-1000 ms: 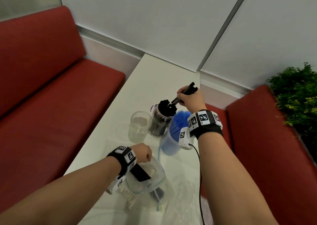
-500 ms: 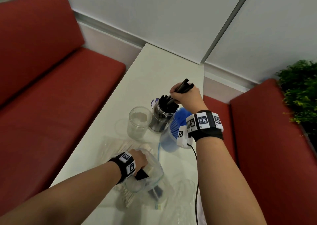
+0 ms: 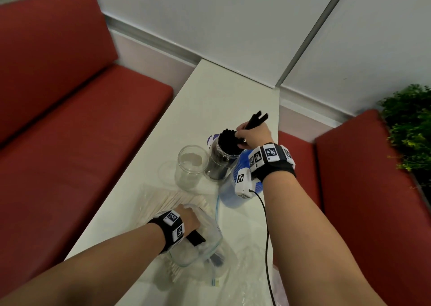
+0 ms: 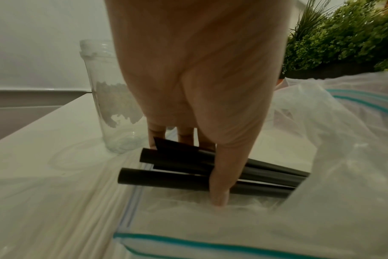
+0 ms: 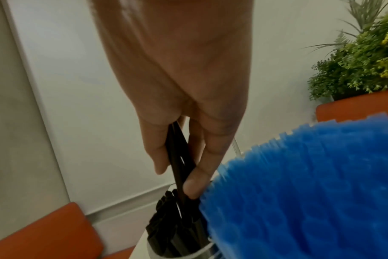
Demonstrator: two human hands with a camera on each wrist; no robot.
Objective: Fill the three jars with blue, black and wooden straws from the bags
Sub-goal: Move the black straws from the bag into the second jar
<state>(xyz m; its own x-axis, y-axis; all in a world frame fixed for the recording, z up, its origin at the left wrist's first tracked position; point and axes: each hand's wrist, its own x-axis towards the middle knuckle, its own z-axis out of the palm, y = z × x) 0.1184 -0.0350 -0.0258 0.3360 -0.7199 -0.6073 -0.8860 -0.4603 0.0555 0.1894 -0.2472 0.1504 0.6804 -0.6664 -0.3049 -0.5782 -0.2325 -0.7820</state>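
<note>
While you watched from the head view, your right hand (image 3: 253, 135) gripped black straws (image 3: 256, 120) over the black jar (image 3: 221, 159) on the table (image 3: 210, 100). Left wrist: left hand (image 4: 199, 98) pinched straws (image 4: 177, 177) in the bag (image 4: 321, 157). Right wrist: fingers (image 5: 202, 168) curled round them, blue straws (image 5: 299, 192) beside.

Left hand (image 4: 202, 98), right hand (image 5: 184, 98): both gripping.

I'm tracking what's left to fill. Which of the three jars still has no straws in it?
The clear glass jar, leftmost of the three; the middle jar holds black straws and the right jar blue ones.
</note>
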